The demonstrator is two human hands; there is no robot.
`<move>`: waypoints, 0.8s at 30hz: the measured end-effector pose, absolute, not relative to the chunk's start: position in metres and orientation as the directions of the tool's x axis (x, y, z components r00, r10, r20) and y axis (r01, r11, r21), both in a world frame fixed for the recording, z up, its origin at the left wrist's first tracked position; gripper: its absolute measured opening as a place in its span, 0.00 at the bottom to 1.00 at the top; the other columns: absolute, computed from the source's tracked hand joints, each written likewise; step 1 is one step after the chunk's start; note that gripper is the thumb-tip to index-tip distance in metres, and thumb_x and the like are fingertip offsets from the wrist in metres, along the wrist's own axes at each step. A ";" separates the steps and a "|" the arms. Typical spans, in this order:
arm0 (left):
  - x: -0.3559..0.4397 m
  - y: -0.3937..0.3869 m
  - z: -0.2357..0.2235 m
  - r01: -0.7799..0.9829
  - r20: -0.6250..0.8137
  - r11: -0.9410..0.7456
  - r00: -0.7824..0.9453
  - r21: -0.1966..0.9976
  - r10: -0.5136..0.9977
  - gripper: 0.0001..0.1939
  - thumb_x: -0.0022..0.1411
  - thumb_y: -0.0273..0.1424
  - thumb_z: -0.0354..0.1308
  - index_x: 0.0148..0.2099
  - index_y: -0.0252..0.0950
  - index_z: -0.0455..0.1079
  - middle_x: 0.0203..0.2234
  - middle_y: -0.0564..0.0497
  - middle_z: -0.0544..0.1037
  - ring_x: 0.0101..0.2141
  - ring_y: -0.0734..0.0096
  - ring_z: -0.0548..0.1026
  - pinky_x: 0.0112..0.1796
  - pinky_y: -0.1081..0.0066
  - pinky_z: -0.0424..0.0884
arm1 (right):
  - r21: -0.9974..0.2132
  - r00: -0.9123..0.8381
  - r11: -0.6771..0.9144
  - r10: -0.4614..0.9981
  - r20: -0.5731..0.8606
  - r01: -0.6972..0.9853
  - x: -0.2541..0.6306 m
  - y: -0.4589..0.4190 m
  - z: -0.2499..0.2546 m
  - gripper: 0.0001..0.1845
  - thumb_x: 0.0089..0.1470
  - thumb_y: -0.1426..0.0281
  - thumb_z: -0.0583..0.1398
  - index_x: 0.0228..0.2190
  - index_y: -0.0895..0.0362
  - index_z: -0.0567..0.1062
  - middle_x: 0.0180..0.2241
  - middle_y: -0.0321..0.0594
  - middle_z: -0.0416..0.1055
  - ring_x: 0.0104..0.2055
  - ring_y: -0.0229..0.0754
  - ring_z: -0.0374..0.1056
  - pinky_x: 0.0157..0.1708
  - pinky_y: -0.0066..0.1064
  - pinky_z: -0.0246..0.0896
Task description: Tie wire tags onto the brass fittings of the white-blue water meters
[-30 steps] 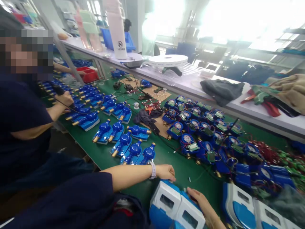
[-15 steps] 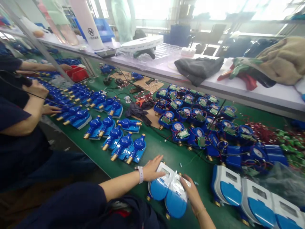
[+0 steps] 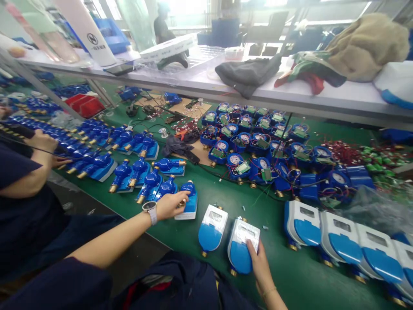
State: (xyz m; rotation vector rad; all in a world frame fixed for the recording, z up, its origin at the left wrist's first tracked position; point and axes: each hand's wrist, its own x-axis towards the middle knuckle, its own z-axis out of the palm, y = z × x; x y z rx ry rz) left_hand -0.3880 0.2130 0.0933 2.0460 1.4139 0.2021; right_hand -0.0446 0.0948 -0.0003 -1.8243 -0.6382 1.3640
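My left hand (image 3: 171, 206) reaches left and is closed around the body of an upside-down water meter (image 3: 190, 206), at the near end of a group of blue meters with brass ends. My right hand (image 3: 260, 262) grips the right side of a white-and-blue water meter (image 3: 244, 245), its thumb on the front cover and its other fingers mostly hidden. Left of that one, a second face-up water meter (image 3: 213, 228) lies on the green table (image 3: 222, 193), touched by neither hand.
Open blue meters (image 3: 237, 163) with circuit boards and wires crowd the back. Finished-looking meters (image 3: 342, 237) stand in a row at right. Above them runs a white shelf (image 3: 200, 86) holding cloths and bottles. A co-worker's hand (image 3: 43, 142) is at far left.
My left hand has left the white-and-blue meters and moved left onto an upside-down blue one, which now sits more tilted. The two face-up meters are now apart; my right hand stays on one.
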 end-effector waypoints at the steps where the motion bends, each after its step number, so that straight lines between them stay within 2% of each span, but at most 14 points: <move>1: -0.385 0.222 0.103 0.755 -0.239 -0.170 0.400 0.633 0.885 0.12 0.54 0.33 0.52 0.42 0.39 0.66 0.48 0.47 0.69 0.41 0.64 0.70 0.42 0.68 0.64 | -0.813 0.309 -0.579 0.764 -0.567 -0.063 -0.046 0.094 0.002 0.36 0.41 0.53 0.60 0.51 0.56 0.62 0.50 0.42 0.65 0.52 0.49 0.60 0.51 0.36 0.54; 3: -0.381 0.240 0.112 0.673 -0.328 -0.028 0.395 0.739 0.858 0.15 0.53 0.37 0.53 0.42 0.37 0.66 0.38 0.48 0.74 0.37 0.67 0.71 0.39 0.69 0.66 | -0.820 0.322 -0.564 0.763 -0.561 -0.094 -0.050 0.092 0.006 0.36 0.42 0.54 0.59 0.51 0.56 0.60 0.51 0.43 0.63 0.52 0.48 0.59 0.51 0.36 0.53; 5: -0.376 0.255 0.106 0.598 -0.469 0.156 0.413 0.786 0.781 0.17 0.52 0.40 0.54 0.41 0.35 0.65 0.32 0.50 0.75 0.31 0.70 0.71 0.33 0.72 0.67 | -0.814 0.354 -0.568 0.741 -0.571 -0.124 -0.053 0.090 0.007 0.38 0.41 0.54 0.60 0.52 0.57 0.59 0.52 0.45 0.62 0.53 0.49 0.59 0.52 0.37 0.53; 8: -0.361 0.268 0.075 0.548 -0.661 0.411 0.405 0.728 0.632 0.23 0.49 0.44 0.56 0.43 0.36 0.63 0.32 0.50 0.76 0.25 0.73 0.71 0.27 0.73 0.66 | -0.804 0.417 -0.570 0.697 -0.583 -0.171 -0.055 0.086 0.001 0.41 0.39 0.53 0.61 0.52 0.58 0.57 0.52 0.47 0.62 0.53 0.49 0.58 0.51 0.38 0.53; 10: -0.348 0.268 0.052 0.494 -0.707 0.515 0.379 0.700 0.597 0.28 0.50 0.48 0.53 0.49 0.37 0.60 0.37 0.47 0.75 0.26 0.71 0.72 0.27 0.71 0.67 | -0.810 0.446 -0.552 0.685 -0.576 -0.198 -0.056 0.083 -0.003 0.41 0.40 0.53 0.60 0.52 0.58 0.57 0.52 0.46 0.62 0.53 0.49 0.59 0.51 0.38 0.54; 13: -0.335 0.263 0.028 0.442 -0.617 0.467 0.299 0.766 0.728 0.38 0.50 0.52 0.51 0.58 0.34 0.52 0.49 0.39 0.67 0.40 0.61 0.72 0.39 0.65 0.67 | -0.813 0.452 -0.525 0.680 -0.578 -0.250 -0.056 0.078 -0.008 0.38 0.41 0.55 0.60 0.52 0.56 0.59 0.51 0.43 0.64 0.52 0.48 0.59 0.50 0.37 0.55; 16: -0.337 0.260 0.015 0.509 -0.472 0.288 0.281 0.811 0.836 0.45 0.46 0.49 0.57 0.60 0.29 0.49 0.56 0.36 0.59 0.54 0.55 0.60 0.51 0.63 0.56 | -0.798 0.448 -0.521 0.661 -0.602 -0.303 -0.059 0.074 -0.009 0.35 0.42 0.55 0.60 0.51 0.55 0.61 0.49 0.40 0.65 0.52 0.47 0.60 0.49 0.35 0.57; 20: -0.350 0.266 0.003 0.469 -0.460 0.233 0.457 0.852 0.761 0.45 0.46 0.47 0.58 0.61 0.32 0.48 0.58 0.40 0.56 0.57 0.56 0.55 0.54 0.63 0.50 | -0.818 0.503 -0.493 0.647 -0.573 -0.297 -0.068 0.073 -0.005 0.33 0.41 0.56 0.61 0.49 0.54 0.63 0.48 0.40 0.66 0.49 0.46 0.62 0.47 0.34 0.58; 22: -0.354 0.268 -0.004 0.434 -0.472 0.277 0.446 0.857 0.760 0.47 0.46 0.46 0.59 0.63 0.32 0.44 0.59 0.39 0.53 0.57 0.57 0.53 0.55 0.64 0.49 | -0.836 0.555 -0.476 0.631 -0.542 -0.274 -0.073 0.075 -0.002 0.32 0.40 0.57 0.62 0.47 0.55 0.64 0.46 0.40 0.68 0.48 0.46 0.63 0.47 0.34 0.58; 24: -0.355 0.266 -0.010 0.413 -0.508 0.354 0.362 0.839 0.782 0.48 0.47 0.47 0.58 0.63 0.31 0.41 0.59 0.37 0.53 0.58 0.56 0.52 0.55 0.64 0.49 | -0.848 0.579 -0.457 0.627 -0.521 -0.268 -0.077 0.076 0.000 0.30 0.39 0.58 0.63 0.45 0.55 0.64 0.43 0.41 0.69 0.47 0.46 0.64 0.46 0.35 0.59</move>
